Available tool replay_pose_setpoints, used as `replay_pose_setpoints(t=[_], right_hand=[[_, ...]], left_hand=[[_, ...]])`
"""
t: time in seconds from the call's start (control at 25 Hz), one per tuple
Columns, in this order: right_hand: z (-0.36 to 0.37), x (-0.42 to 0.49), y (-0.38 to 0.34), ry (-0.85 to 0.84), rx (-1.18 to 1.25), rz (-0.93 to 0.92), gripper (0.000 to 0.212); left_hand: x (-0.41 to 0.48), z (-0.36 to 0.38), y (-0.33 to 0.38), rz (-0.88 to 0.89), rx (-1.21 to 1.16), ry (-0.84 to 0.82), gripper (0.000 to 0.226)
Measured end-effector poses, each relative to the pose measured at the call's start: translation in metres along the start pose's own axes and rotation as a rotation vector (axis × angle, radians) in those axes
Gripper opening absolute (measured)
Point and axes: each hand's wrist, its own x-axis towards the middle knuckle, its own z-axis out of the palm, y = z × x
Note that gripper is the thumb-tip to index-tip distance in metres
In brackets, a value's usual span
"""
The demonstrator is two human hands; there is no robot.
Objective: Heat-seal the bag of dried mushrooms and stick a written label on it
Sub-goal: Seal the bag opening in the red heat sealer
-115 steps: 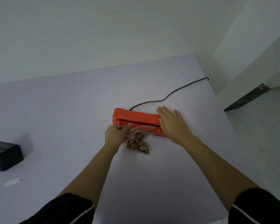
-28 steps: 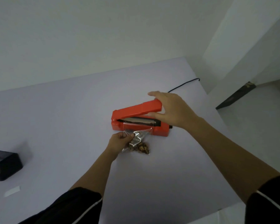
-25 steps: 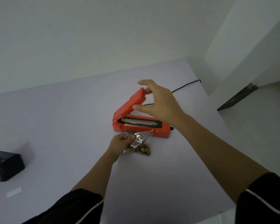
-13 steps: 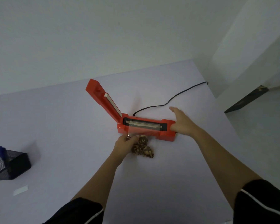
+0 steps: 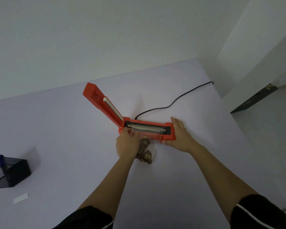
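1. The sealer (image 5: pixel 169 137) between the left hand (image 5: pixel 126 144) and right hand (image 5: pixel 180 138): smooth orange plastic, slight sheen.
2. The bag (image 5: pixel 149 135) under the left hand: clear, glossy film.
3. The mushrooms (image 5: pixel 144 156) beside that hand: rough, wrinkled.
4. The table (image 5: pixel 64 138): smooth, matt.
5. Far left of the left hand, the pen holder (image 5: pixel 10 173): black wire mesh; the label (image 5: pixel 21 198): white matt paper.

Orange-red sealer (image 5: pixel 168 138), black cord (image 5: pixel 175 101), brown mushrooms (image 5: pixel 144 154), lilac table (image 5: pixel 56 129), black mesh holder (image 5: pixel 10 172).
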Motion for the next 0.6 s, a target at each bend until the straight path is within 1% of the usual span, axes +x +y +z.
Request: replay_pose_setpoints(t=[0.12, 0.24, 0.32, 0.48, 0.6], right_hand=[[0.0021, -0.0003, -0.0012, 0.007, 0.011, 0.007, 0.111], [0.0026, -0.0005, -0.0012, 0.011, 0.015, 0.013, 0.111], [0.0022, -0.0011, -0.0014, 0.015, 0.019, 0.010, 0.110], [0.0019, -0.0024, -0.0011, 0.018, 0.022, 0.013, 0.111], [0.0013, -0.0037, 0.0006, 0.018, 0.015, 0.015, 0.111]], left_hand=[[-0.0021, 0.0024, 0.0002, -0.020, 0.002, 0.059, 0.022], [-0.0013, 0.0049, 0.0042, -0.020, 0.074, 0.095, 0.018], [-0.0013, 0.0065, 0.0061, 0.040, 0.134, 0.138, 0.016], [-0.0058, 0.0100, 0.0014, 0.207, 0.218, 0.181, 0.019], [-0.0091, 0.0105, -0.0005, 0.267, 0.253, 0.188, 0.021]])
